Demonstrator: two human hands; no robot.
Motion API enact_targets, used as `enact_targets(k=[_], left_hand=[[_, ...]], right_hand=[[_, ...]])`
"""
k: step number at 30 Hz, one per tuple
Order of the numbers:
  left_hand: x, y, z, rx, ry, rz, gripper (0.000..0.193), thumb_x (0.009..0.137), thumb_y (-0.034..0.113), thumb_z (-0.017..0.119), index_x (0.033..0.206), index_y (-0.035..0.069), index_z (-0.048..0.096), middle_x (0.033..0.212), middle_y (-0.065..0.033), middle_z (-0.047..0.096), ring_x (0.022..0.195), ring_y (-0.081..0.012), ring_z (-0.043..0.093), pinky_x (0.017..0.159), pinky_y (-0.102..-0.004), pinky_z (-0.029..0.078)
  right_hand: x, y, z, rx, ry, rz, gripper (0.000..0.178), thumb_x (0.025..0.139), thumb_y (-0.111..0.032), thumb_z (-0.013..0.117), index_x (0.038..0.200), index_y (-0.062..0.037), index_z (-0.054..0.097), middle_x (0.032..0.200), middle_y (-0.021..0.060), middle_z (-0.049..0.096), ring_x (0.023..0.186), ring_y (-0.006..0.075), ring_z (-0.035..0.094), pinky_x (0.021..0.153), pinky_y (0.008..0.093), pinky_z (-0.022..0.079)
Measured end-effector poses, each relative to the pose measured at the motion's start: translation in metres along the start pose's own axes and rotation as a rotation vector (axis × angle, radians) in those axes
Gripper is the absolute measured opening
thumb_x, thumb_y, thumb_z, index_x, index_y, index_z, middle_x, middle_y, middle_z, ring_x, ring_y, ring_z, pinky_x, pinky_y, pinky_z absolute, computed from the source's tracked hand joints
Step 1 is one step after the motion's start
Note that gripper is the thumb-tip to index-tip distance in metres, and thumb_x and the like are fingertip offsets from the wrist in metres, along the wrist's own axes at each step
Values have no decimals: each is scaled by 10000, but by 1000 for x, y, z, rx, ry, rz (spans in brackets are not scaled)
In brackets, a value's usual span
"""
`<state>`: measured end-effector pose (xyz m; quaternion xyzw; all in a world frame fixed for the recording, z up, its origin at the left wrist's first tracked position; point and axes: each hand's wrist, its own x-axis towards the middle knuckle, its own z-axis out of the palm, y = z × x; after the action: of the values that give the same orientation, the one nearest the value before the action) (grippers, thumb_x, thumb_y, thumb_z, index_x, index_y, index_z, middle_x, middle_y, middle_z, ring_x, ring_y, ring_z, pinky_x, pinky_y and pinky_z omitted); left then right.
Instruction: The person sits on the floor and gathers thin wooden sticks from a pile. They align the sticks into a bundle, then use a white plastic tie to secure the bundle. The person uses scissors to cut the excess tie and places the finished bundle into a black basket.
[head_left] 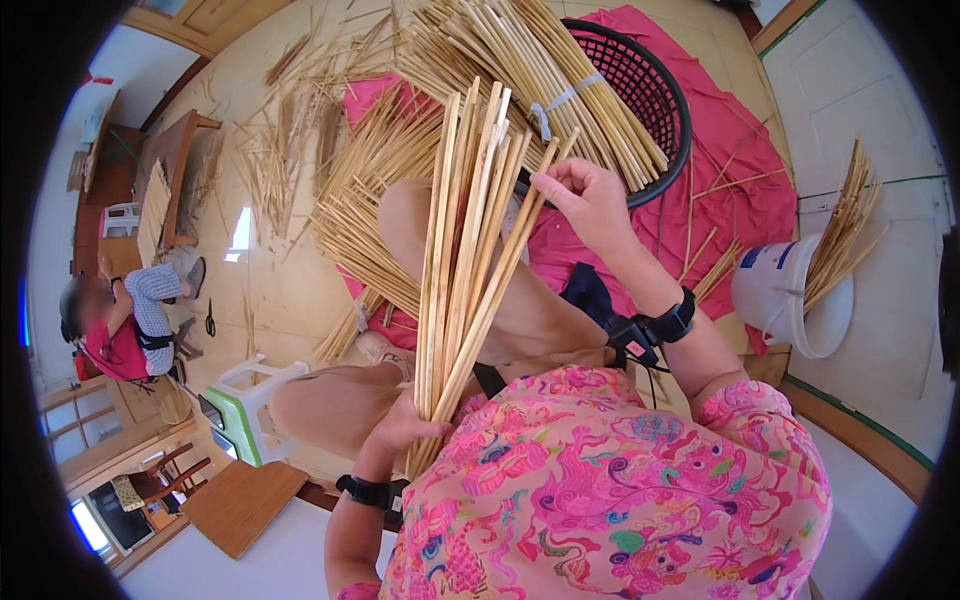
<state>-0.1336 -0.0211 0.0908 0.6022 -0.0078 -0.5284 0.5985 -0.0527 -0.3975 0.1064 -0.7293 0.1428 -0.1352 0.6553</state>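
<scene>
I hold a fanned bunch of pale, slender stalks (460,240) in front of me, its tips pointing away. My left grip (403,424) is wrapped around the bunch near its lower end. My right grip (590,205) is at the upper right, thumb and forefinger pinching a single stalk (519,240) near its tip; how firmly, I cannot tell. Beyond, a thick tied bundle (590,95) lies across a black mesh basket (640,90) on pink cloth (740,180), with a loose heap of stalks (372,150) to its left. I judge the step in hand as handling the stalks one by one; the next move seems to call for steadiness on the left while the right guides that one stalk without disturbing its neighbours.
</scene>
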Motion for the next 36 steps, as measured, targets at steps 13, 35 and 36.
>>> enact_targets(k=[13, 35, 36], left_hand=[[-1, 25, 19, 19, -46, 91, 681, 652, 117, 757, 1264, 12, 477, 1144, -60, 597, 1037, -150, 560, 922, -309, 445], [-8, 4, -1, -124, -154, 53, 616, 661, 31, 757, 1232, 10, 527, 1064, -48, 633, 959, -148, 601, 828, -281, 491], [-7, 4, -1, -121, -154, 52, 608, 660, 30, 757, 1224, 9, 531, 1055, -49, 635, 954, -151, 603, 833, -285, 490]], right_hand=[[59, -44, -21, 61, 22, 78, 243, 911, -259, 568, 827, -48, 653, 574, -63, 464, 468, 24, 361, 433, 195, 266], [-21, -138, -29, -833, -426, -1332, 237, 808, -101, 619, 1027, -160, 687, 682, 9, 518, 616, 187, 538, 568, 313, 451], [-32, -120, -16, -751, -728, -1196, 242, 820, -125, 599, 1054, -157, 653, 722, 17, 521, 662, 182, 561, 558, 319, 453]])
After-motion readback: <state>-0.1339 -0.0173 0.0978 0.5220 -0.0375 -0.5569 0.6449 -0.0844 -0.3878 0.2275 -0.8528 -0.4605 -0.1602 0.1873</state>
